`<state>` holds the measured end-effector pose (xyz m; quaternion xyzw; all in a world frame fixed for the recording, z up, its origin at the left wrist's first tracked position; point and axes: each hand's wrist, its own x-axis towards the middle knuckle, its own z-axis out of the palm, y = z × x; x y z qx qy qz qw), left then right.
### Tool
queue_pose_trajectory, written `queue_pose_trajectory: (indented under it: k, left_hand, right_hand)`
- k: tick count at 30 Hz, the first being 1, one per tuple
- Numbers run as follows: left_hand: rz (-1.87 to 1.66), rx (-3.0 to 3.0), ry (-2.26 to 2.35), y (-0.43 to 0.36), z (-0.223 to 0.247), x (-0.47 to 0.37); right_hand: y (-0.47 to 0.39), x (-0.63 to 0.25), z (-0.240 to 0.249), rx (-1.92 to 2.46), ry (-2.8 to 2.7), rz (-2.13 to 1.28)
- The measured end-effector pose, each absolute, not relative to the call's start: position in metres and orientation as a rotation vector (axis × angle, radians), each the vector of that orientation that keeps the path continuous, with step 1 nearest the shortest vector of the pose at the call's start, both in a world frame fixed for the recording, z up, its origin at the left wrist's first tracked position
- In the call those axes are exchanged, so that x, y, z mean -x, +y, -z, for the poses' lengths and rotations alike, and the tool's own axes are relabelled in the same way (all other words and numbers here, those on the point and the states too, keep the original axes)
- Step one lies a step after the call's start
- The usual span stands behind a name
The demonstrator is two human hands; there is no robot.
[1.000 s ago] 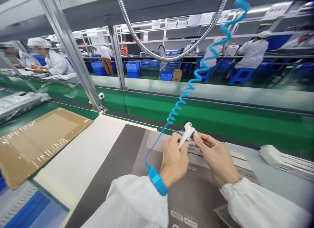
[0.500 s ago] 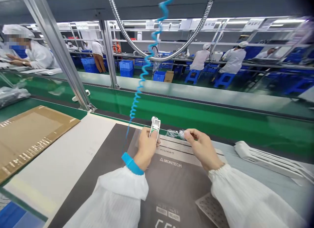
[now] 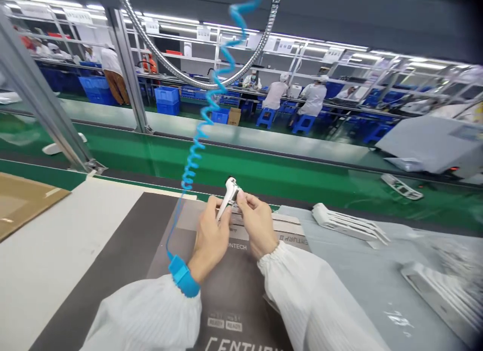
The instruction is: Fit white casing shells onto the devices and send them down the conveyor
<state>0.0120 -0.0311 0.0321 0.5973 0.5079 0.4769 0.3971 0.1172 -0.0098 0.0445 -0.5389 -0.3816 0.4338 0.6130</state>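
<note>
My left hand (image 3: 212, 229) is closed around a slim white plastic part (image 3: 228, 192), tilted upright with a dark tip at its top. Against the part's upper right side press the fingers of my right hand (image 3: 259, 224); a small dark area shows by its thumb, too small to name. Whether that hand holds a separate piece is hidden. Both hands are over a dark grey printed box (image 3: 241, 285) marked MONTECH and CENTURY. A blue wrist strap (image 3: 183, 276) on my left wrist joins a coiled blue cord (image 3: 196, 144).
Several similar white parts lie in a stack (image 3: 347, 222) on the grey sheet (image 3: 339, 270) to the right, with more (image 3: 437, 290) nearer me. Flattened cardboard (image 3: 26, 200) lies at left. A metal post (image 3: 41, 89) and green conveyor belt (image 3: 264, 169) stand beyond; people sit farther back.
My right hand has moved left, from near some crinkled clear plastic, onto the white part in my left hand. The view has swung to the right.
</note>
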Motion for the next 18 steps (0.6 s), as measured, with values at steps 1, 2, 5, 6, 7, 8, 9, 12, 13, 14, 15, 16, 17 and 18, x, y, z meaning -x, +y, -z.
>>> queue_pose_trajectory:
  k: [1,2,5,6,7,8,9,12,13,14,15,16,17,18]
  left_hand:
    - [-1.19,-1.556,1.318,-0.031,-0.034,-0.012]
    - [-1.176,-1.591,1.372,-0.031,-0.036,-0.011]
    - [-1.16,-1.576,1.676,-0.022,-0.033,-0.005]
    - [-1.165,-1.517,1.761,-0.018,-0.03,-0.001]
    - [-1.179,-1.443,1.808,-0.014,-0.027,0.003]
    - [-1.197,-1.372,1.812,-0.01,-0.024,0.007]
    - [-1.218,-1.311,1.79,-0.007,-0.021,0.011]
    - [-1.282,-1.196,1.704,-0.002,-0.019,0.02]
    - [-1.292,-1.183,1.691,-0.001,-0.02,0.021]
    - [-1.298,-1.177,1.683,-0.002,-0.021,0.021]
    - [-1.3,-1.173,1.677,-0.003,-0.023,0.02]
    - [-1.297,-1.172,1.668,-0.004,-0.025,0.019]
    - [-1.289,-1.168,1.663,-0.005,-0.026,0.018]
    - [-1.278,-1.163,1.657,-0.006,-0.027,0.017]
  right_hand:
    - [-0.012,-0.117,-0.046,1.246,-0.878,-1.015]
    - [-0.014,-0.117,-0.047,1.251,-0.894,-1.027]
    - [-0.015,-0.122,-0.048,1.327,-1.104,-0.929]
    - [-0.013,-0.126,-0.047,1.417,-1.235,-0.816]
    - [-0.009,-0.132,-0.045,1.528,-1.363,-0.673]
    - [-0.003,-0.14,-0.043,1.643,-1.469,-0.522]
    - [0.002,-0.148,-0.039,1.748,-1.544,-0.39]
    - [0.014,-0.177,-0.031,1.897,-1.644,-0.217]
    - [0.014,-0.186,-0.03,1.911,-1.679,-0.179]
    - [0.011,-0.197,-0.031,1.919,-1.715,-0.137]
    - [0.006,-0.208,-0.034,1.927,-1.743,-0.09]
    - [-0.001,-0.222,-0.037,1.937,-1.762,-0.041]
    - [-0.01,-0.237,-0.041,1.954,-1.764,0.002]
    - [-0.02,-0.254,-0.044,2.004,-1.754,0.069]
